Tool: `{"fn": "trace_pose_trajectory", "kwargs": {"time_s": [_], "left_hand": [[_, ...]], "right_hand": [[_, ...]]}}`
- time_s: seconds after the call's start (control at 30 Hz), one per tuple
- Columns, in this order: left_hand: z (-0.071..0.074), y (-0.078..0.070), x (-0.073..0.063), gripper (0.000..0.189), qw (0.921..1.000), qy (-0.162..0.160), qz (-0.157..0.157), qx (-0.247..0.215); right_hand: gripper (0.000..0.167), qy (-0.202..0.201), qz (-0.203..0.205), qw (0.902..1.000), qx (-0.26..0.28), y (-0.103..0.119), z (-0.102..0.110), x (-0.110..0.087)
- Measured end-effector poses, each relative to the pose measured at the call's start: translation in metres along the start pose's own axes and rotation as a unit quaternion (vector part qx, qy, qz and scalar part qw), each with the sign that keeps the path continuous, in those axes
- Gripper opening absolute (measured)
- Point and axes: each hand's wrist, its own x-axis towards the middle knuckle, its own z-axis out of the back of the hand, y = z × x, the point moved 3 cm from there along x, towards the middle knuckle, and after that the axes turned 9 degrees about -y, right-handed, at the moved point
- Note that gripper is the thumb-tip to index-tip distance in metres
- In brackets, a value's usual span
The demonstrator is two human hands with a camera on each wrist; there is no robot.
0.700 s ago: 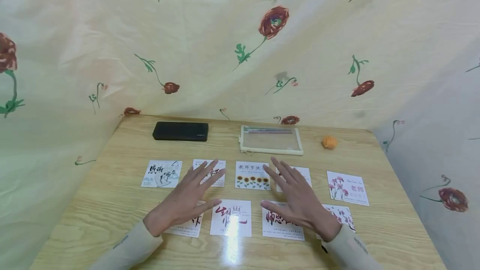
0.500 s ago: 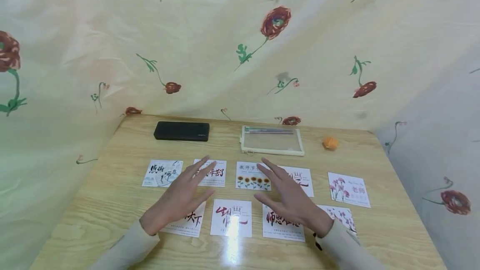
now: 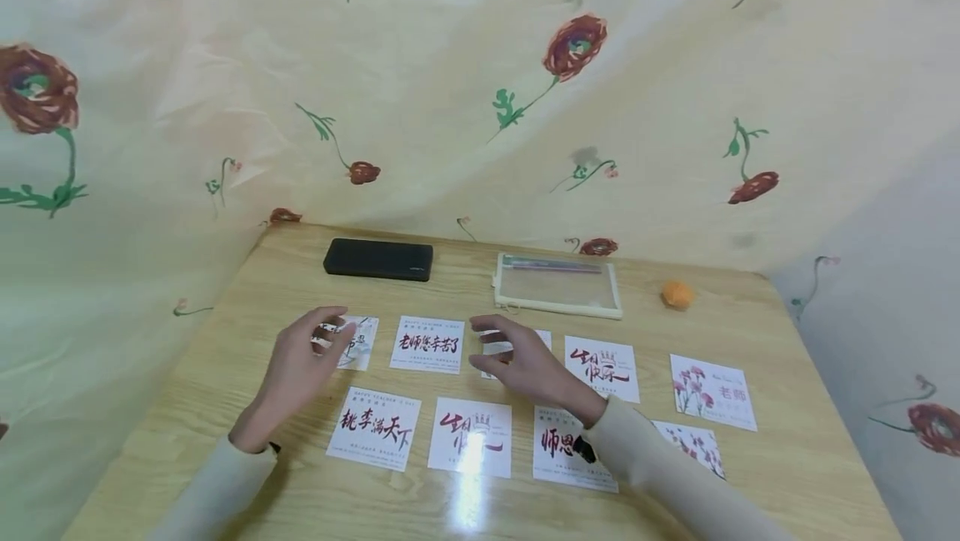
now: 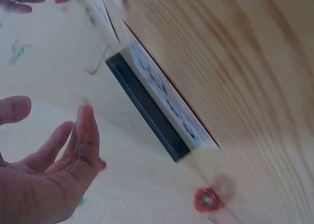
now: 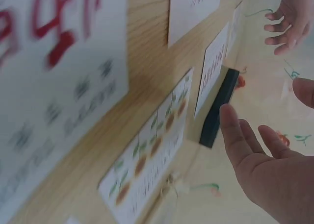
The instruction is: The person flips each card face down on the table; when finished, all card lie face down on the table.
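Observation:
My left hand (image 3: 300, 362) hovers over a landscape-printed card (image 3: 363, 348) at the back left and partly covers it. Its fingers are loosely bent, thumb apart, holding nothing. My right hand (image 3: 525, 362) hangs in the air over the sunflower card (image 5: 152, 150), which it largely hides in the head view. Those fingers also curve loosely around bare air. Between the hands lies a white card with red characters (image 3: 427, 344). Closest below the right wrist is another red-lettered card (image 3: 573, 449), partly behind the sleeve.
Other cards lie flat: two birthday cards (image 3: 602, 368), a red-lettered card (image 3: 373, 429) at front left, and flower cards (image 3: 712, 391) on the right. Along the back are a black case (image 3: 378, 259), a clear zip pouch (image 3: 558, 284) with pens and an orange ball-like item (image 3: 677, 294). Floral cloth (image 3: 420, 66) encloses the table.
Both hands have shifted left, and their spread fingers have bent. The left hand now overlaps the landscape card; the right has come over the sunflower card. The head view has turned slightly left.

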Motion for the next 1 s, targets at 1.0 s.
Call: {"fn": "trace_pose_trajectory", "kwargs": {"time_s": [1.0], "left_hand": [[0.023,0.053,0.012,0.076,0.9707,0.12,0.203,0.046]], "right_hand": [[0.074,0.033,-0.218,0.9292,0.297,0.036,-0.126,0.07]]}}
